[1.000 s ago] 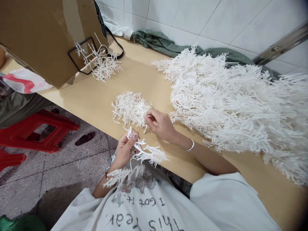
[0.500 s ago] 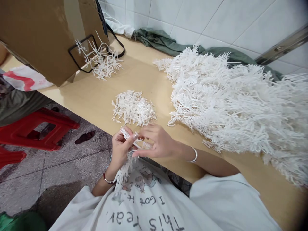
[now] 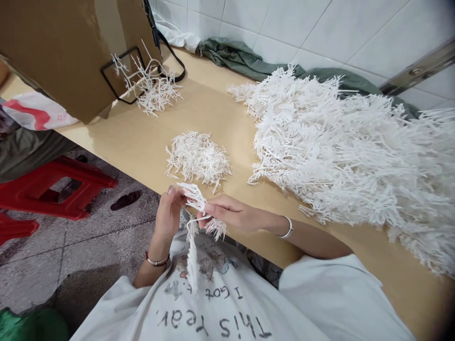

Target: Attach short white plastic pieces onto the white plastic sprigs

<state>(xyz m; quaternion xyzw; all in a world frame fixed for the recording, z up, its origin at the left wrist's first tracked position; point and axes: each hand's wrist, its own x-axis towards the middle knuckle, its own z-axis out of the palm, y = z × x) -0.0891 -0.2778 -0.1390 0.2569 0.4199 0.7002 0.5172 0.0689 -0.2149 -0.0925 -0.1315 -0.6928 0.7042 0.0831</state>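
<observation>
Over the table's front edge, my left hand [image 3: 169, 210] pinches one end of a bunch of thin white sprigs [image 3: 194, 195]. My right hand [image 3: 234, 213] grips the other end of it, thumb on top and fingers tucked underneath. A feathery strand [image 3: 192, 260] of the same white stuff dangles below in front of my shirt, and a short tuft [image 3: 216, 228] sticks out under my right fingers. Just beyond my hands lies a small pile of short white pieces [image 3: 199, 158]. To the right spreads a large heap of white sprigs [image 3: 337, 156].
A cardboard box [image 3: 71, 52] stands at the back left of the table [image 3: 213, 102], with bare branched white stems [image 3: 156, 94] beside it. Green cloth [image 3: 234, 57] runs along the wall. Red stools [image 3: 60, 187] stand on the floor at left.
My left hand has shifted slightly left and turned, my right fingers have closed in, and the bunch now stretches between both hands. The feathery strand hangs farther right, lower and straighter.
</observation>
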